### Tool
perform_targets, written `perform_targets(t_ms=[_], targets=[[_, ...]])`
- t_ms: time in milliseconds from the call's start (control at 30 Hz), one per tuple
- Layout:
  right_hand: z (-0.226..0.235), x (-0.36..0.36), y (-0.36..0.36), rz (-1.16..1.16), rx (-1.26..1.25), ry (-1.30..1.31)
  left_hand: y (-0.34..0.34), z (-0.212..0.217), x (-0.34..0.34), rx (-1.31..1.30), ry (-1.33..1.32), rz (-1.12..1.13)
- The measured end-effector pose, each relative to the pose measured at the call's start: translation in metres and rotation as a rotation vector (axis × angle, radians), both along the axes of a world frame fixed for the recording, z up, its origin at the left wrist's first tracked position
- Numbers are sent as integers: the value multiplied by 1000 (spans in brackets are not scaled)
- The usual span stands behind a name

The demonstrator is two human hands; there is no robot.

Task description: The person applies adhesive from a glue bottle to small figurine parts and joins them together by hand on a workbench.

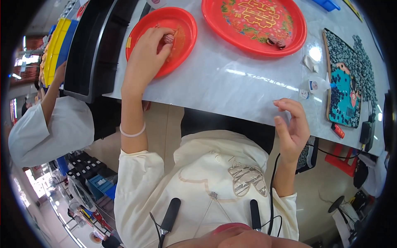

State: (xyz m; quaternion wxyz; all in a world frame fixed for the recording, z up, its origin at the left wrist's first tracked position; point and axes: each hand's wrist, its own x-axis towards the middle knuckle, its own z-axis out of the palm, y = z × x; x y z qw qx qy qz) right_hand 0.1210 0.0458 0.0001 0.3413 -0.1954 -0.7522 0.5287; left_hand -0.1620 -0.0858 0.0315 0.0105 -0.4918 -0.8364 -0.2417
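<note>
Over a small red plate [191,31] at the upper left, my left hand [145,51] has its thumb and fingers closed around a small, bumpy reddish-brown ball [168,38]. The far side of the grip is partly hidden. Brownish marks or crumbs show on the plate beside the ball. A larger red plate [244,46] with a gold and floral pattern lies to the right. Two similar dark brown bumpy balls [281,44] rest near its lower right rim. At the table's front edge, my right hand [294,132] holds nothing, its fingers loosely bent and thumb apart.
A black bin [84,53] stands left of the table. To the right are a small clear bottle [317,86], a crumpled white scrap [310,63], and a tray [344,97] heaped with dark pebble-like pieces. A co-worker in white [58,126] is at the far left.
</note>
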Motion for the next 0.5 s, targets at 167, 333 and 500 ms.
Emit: perform_targets(t_ms=[167, 333, 500], targets=[[0, 14, 8, -76, -67, 29, 37, 15, 0, -21, 212, -38], [6, 21, 12, -126, -85, 37, 111, 18, 53, 129, 56, -629], [9, 36, 19, -144, -17, 53, 155, -7, 54, -94, -103, -756]])
